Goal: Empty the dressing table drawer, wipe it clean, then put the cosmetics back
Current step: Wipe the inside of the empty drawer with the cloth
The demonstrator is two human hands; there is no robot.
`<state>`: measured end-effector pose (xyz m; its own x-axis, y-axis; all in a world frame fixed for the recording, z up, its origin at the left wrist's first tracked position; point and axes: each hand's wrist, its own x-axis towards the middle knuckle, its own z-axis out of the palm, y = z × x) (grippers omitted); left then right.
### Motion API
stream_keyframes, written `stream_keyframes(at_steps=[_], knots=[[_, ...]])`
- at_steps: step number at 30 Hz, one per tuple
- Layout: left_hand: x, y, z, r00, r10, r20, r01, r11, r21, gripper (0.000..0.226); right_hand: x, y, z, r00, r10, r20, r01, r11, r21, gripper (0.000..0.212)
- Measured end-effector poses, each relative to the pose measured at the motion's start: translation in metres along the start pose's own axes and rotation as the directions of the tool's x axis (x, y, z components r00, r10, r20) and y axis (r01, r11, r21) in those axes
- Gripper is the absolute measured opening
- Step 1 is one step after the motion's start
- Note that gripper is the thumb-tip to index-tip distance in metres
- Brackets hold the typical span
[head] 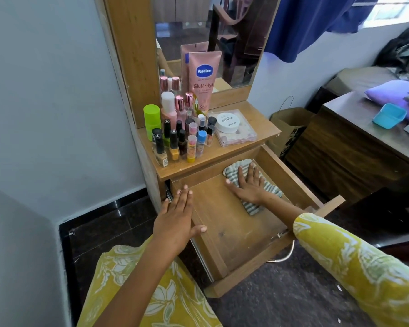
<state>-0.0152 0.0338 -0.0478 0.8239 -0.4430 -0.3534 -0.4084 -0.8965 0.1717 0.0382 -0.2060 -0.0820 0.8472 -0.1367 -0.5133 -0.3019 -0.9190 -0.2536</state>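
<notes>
Straight fingers of the right hand (249,185) press a striped cloth (254,185) flat on the floor of the pulled-out drawer (224,223), near its far right corner. The left hand (175,223), fingers extended, rests on the drawer's left wall. Cosmetics (182,128), apparently mostly nail polishes, crowd the dressing table's (257,123) left edge.
</notes>
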Motion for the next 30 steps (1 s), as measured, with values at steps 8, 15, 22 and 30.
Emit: stream_keyframes(at_steps=[8, 15, 22, 30], knots=[[-0.002, -0.001, -0.001, 1.000, 0.011, -0.002, -0.011, 1.000, -0.008, 0.089, -0.017, -0.061, 0.024, 0.987, -0.020, 0.160, -0.019, 0.970, 0.243, 0.082], [-0.004, -0.002, -0.002, 1.000, 0.023, 0.000, -0.023, 1.000, -0.011, 0.089, -0.031, -0.046, -0.001, 0.950, -0.312, 0.010, 0.312, 0.948, -0.069, 0.074], [-0.002, -0.003, -0.002, 1.000, 0.023, 0.002, -0.023, 1.000, 0.000, 0.090, -0.042, -0.061, 0.042, 0.896, -0.365, 0.254, 0.428, 0.861, -0.274, 0.071], [0.000, -0.003, 0.002, 1.000, 0.026, -0.001, -0.026, 1.000, 0.006, 0.091, -0.059, -0.015, 0.040, 0.831, -0.322, 0.453, 0.518, 0.744, -0.422, 0.084]])
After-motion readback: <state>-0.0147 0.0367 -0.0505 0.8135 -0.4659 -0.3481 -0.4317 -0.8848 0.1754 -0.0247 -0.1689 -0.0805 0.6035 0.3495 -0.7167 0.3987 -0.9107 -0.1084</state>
